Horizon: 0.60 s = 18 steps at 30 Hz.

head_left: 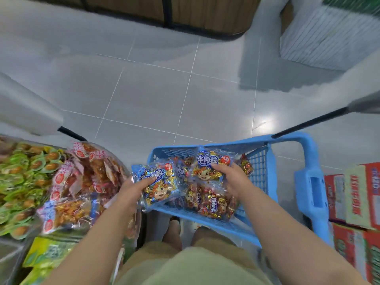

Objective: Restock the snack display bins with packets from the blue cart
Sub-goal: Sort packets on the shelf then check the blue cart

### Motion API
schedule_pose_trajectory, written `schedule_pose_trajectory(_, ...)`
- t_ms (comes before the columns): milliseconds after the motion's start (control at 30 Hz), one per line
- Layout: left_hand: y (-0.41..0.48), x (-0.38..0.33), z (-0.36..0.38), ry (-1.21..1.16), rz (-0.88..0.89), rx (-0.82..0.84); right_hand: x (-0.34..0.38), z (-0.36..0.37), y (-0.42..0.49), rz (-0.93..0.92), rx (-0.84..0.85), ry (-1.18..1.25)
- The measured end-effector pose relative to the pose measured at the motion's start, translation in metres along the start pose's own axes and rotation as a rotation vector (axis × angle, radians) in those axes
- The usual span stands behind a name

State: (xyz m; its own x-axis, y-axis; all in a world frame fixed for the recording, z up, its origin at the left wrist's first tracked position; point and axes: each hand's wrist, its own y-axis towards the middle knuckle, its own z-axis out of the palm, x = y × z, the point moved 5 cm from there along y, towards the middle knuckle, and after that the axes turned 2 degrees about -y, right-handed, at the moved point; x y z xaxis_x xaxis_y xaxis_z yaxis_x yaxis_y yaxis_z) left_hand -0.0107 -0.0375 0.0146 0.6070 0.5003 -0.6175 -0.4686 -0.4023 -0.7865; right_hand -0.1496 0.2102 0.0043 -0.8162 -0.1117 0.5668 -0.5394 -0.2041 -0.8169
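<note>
Our left grip clamps one blue foil snack packet at the rim of the blue plastic lattice cart; our right grip clamps another blue packet over red packets inside.

A shop, in a snack aisle. Left of the left hand's grip on a blue packet, an open display bin is heaped with red-labelled snack packets and, further left, green ones. Below the right hand's grip on another packet sits a blue cart holding more of the same stock. Right of that grip, printed cartons are stacked on the grey tiled floor; far beyond the 2 hands stands a wood-fronted fixture
</note>
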Motion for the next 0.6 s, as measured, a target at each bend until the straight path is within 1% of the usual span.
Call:
schedule_pose_trajectory(133,-0.039,0.014,-0.032,-0.152,-0.010,-0.166,0.011,0.043,-0.025,-0.018,0.209,-0.135)
schedule_pose_trajectory(267,-0.091,0.033,-0.082,-0.344,0.098,-0.346,0.000,0.095,-0.043,-0.042,0.414,-0.300)
schedule_pose_trajectory(333,-0.121,0.048,-0.114,-0.428,0.162,-0.441,-0.015,0.125,-0.054,-0.040,0.521,-0.369)
schedule_pose_trajectory(400,-0.153,0.069,-0.145,-0.465,0.178,-0.535,-0.036,0.155,-0.072,-0.026,0.610,-0.457)
schedule_pose_trajectory(600,-0.251,0.144,-0.219,-0.614,0.215,-0.825,-0.106,0.227,-0.125,-0.012,0.758,-0.699)
